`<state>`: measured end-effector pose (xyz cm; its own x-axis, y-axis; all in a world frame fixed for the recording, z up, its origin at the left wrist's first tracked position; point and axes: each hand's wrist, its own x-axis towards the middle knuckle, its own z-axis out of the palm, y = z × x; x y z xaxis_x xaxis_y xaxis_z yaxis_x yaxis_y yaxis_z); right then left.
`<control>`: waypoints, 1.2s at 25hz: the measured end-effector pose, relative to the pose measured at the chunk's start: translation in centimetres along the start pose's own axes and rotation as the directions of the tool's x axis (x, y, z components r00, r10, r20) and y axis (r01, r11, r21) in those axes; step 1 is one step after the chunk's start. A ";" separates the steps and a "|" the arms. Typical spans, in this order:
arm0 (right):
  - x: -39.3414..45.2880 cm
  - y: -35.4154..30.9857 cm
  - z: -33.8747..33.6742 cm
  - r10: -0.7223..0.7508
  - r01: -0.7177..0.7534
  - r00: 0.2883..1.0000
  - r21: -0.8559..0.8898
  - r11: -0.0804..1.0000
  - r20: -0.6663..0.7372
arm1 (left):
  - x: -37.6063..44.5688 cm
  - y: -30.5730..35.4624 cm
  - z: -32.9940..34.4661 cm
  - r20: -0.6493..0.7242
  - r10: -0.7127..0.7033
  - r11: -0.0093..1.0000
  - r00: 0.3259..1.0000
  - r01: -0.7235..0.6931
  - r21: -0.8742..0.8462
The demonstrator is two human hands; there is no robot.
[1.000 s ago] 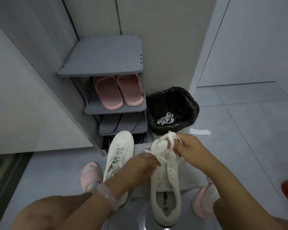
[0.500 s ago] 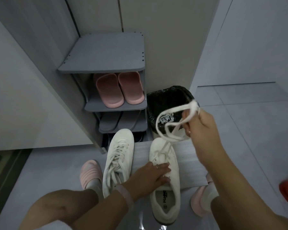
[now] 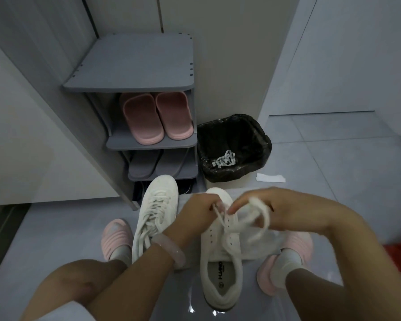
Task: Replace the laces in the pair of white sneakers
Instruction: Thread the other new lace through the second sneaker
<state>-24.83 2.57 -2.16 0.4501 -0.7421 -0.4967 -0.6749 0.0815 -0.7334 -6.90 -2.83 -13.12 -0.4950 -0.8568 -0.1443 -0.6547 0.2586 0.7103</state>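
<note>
A grey shoe rack (image 3: pixel 134 63) stands against the wall at upper left. Its second shelf carries a pair of pink slippers (image 3: pixel 156 117); a pair of grey slippers (image 3: pixel 144 164) lies on the shelf below. A bin lined with a black bag (image 3: pixel 262 137) stands just right of the rack, and a bundle of white lace (image 3: pixel 225 159) lies inside it.

Two white sneakers sit side by side in front of the rack, toes pointing toward it. The left sneaker (image 3: pixel 156 212) is fully laced. The right sneaker (image 3: pixel 220 269) rests between the person's feet, which wear pink slippers.

The left hand (image 3: pixel 196 216) is over the toe end of the right sneaker, fingers curled, pinching a strand of the lace (image 3: pixel 261 215) near the front eyelets. A pale bangle (image 3: pixel 171 250) sits on that wrist. The right hand (image 3: pixel 285 212) is just right of the sneaker, fingers closed around a looped bunch of the same lace; the loops appear motion-blurred. A strip of white paper (image 3: pixel 270 178) lies on the floor near the bin.
</note>
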 end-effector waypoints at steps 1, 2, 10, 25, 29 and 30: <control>-0.2 1.4 -0.5 0.189 -0.181 0.982 -0.285 0.941 0.003 | 0.2 -0.4 -0.6 -0.048 -0.003 1.000 0.999 0.004 0.008; -0.4 2.5 -0.8 0.353 -0.344 0.934 -0.426 0.837 -0.060 | 0.2 -0.5 -1.2 -0.068 -0.011 1.000 0.998 0.013 0.026; 6.4 3.9 4.3 0.022 -0.105 0.918 -0.188 0.976 -0.397 | -1.1 1.3 -2.2 0.063 0.291 0.945 0.955 -0.297 0.138; 9.4 6.0 7.6 0.239 -0.011 0.812 0.395 0.919 -0.533 | -4.0 -2.6 1.7 0.277 0.199 0.964 0.940 -0.239 0.118; 8.9 4.1 8.2 0.055 -0.074 0.814 -0.009 0.997 -0.579 | -4.4 -4.6 3.7 0.287 0.096 0.944 0.953 -0.179 0.277; 8.7 3.6 8.0 0.023 -0.074 0.828 -0.068 0.995 -0.560 | -4.5 -4.5 3.8 0.282 0.075 0.938 0.957 -0.164 0.306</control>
<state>-18.70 1.78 -12.85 0.0298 -0.9852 -0.1686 -0.7445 0.0906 -0.6614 -3.91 1.56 -18.32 -0.6835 -0.6746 -0.2789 -0.7078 0.5192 0.4789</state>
